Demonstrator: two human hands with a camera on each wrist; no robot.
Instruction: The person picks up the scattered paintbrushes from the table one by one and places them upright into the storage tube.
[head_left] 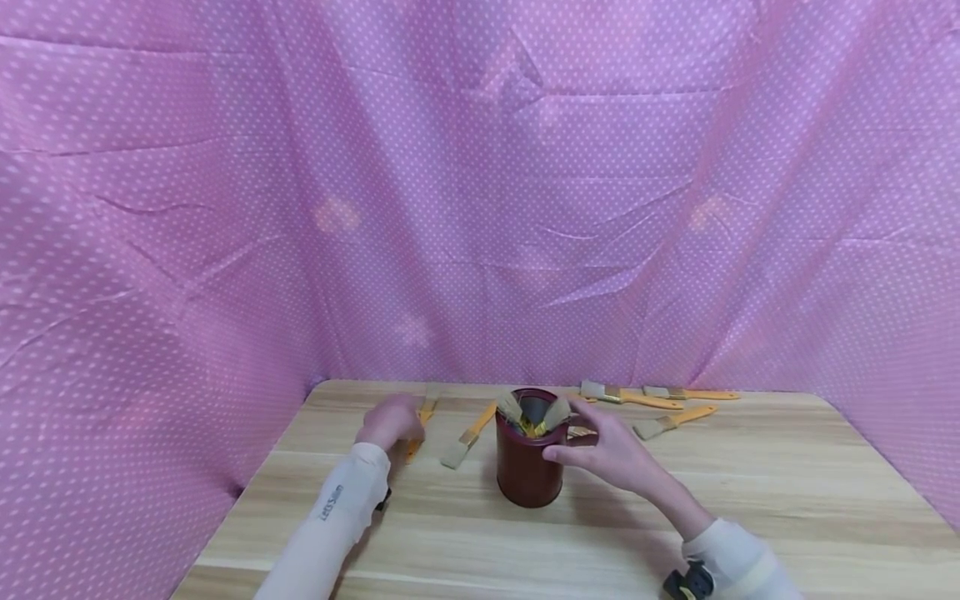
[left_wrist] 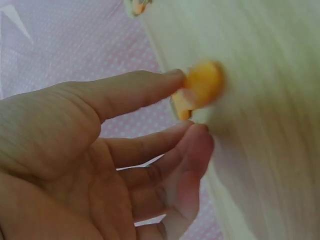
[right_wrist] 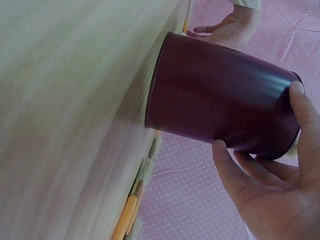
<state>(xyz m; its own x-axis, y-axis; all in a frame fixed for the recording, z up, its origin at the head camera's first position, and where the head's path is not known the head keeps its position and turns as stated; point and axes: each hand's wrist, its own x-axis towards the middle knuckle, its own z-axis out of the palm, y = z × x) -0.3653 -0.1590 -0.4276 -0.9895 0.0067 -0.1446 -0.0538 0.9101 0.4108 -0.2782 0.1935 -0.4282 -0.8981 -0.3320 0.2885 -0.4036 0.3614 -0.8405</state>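
Note:
On the wooden table stands a dark red cylindrical pot, upright, with paintbrushes in it, bristles up. My right hand grips its right side near the rim; in the right wrist view the thumb and curved fingers lie against the pot's wall. At the left, my left hand is at a paintbrush with an orange handle. The left wrist view shows the blurred handle between thumb and fingertips. Another paintbrush lies between the left hand and the pot.
Several flat paintbrushes lie toward the back right, among them one brush near the far edge, another brush beside it, and a nearer one. Pink dotted cloth hangs behind the table and at its sides.

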